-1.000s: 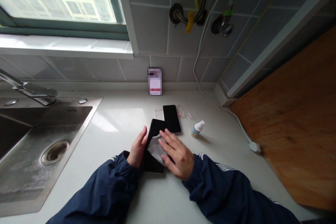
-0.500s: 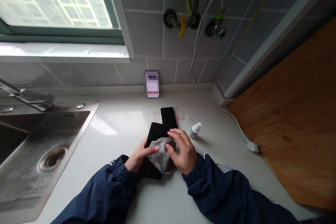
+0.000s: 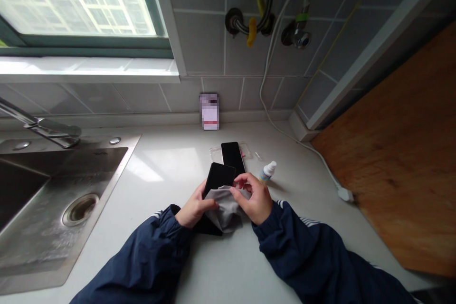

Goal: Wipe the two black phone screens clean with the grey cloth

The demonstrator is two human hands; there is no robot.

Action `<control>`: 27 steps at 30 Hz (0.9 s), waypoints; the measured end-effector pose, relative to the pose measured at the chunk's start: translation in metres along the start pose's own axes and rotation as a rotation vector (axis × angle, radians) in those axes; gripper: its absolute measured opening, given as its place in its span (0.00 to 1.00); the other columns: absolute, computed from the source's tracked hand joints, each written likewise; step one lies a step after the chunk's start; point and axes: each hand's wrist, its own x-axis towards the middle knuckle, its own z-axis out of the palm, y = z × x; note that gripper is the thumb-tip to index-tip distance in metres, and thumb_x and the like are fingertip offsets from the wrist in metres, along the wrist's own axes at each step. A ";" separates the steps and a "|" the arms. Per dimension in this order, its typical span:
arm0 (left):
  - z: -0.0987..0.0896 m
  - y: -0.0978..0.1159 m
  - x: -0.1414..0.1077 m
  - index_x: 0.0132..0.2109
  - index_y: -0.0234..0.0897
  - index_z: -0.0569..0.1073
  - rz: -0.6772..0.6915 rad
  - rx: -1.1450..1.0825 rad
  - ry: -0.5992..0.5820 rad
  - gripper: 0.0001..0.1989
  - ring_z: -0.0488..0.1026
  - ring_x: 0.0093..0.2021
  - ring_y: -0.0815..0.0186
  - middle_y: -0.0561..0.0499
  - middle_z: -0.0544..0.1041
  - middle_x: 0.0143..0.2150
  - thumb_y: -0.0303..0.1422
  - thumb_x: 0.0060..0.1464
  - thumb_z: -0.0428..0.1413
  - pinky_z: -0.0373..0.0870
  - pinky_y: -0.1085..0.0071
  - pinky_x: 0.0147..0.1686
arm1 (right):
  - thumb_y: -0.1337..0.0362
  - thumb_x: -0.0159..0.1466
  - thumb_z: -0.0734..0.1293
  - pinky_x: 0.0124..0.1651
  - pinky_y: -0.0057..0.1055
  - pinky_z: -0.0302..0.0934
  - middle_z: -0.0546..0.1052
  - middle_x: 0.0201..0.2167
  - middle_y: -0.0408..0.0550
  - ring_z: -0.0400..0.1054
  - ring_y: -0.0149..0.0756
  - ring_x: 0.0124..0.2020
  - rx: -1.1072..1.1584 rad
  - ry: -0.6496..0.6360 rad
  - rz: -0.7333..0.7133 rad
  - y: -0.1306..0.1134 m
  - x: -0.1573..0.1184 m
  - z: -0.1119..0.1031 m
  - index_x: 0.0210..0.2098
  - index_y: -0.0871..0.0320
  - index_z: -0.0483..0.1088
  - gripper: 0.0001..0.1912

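Our left hand grips one smooth, flat black slab, tilted, well in from the back edge of the desk; our right hand pinches one soft grey cloth, zigzag-edged, whose folds hide much of the slab. Nearer that back edge lies one black rectangular phone, partly covered by the slab; one white-capped bottle stands to its right, its label too small to read
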 end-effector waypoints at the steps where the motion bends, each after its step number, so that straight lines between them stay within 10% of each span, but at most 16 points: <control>1: 0.000 0.000 0.000 0.46 0.35 0.77 -0.001 0.003 0.001 0.24 0.69 0.32 0.63 0.51 0.78 0.34 0.19 0.36 0.60 0.62 0.70 0.32 | 0.62 0.62 0.71 0.36 0.30 0.66 0.75 0.31 0.45 0.69 0.34 0.31 0.015 -0.016 0.021 0.002 0.000 0.000 0.40 0.56 0.72 0.08; 16: -0.003 0.001 -0.001 0.49 0.36 0.77 -0.010 0.017 -0.013 0.30 0.66 0.31 0.66 0.52 0.77 0.35 0.19 0.34 0.55 0.59 0.71 0.28 | 0.56 0.61 0.72 0.24 0.24 0.60 0.73 0.25 0.42 0.64 0.27 0.22 0.306 -0.142 0.106 0.008 0.006 0.000 0.32 0.58 0.70 0.12; 27: -0.002 0.001 -0.001 0.45 0.37 0.77 -0.037 0.021 0.020 0.29 0.65 0.29 0.68 0.54 0.75 0.31 0.20 0.31 0.53 0.56 0.73 0.26 | 0.61 0.62 0.70 0.33 0.29 0.69 0.73 0.30 0.44 0.71 0.33 0.31 0.274 -0.070 -0.123 0.000 0.007 -0.002 0.29 0.56 0.69 0.08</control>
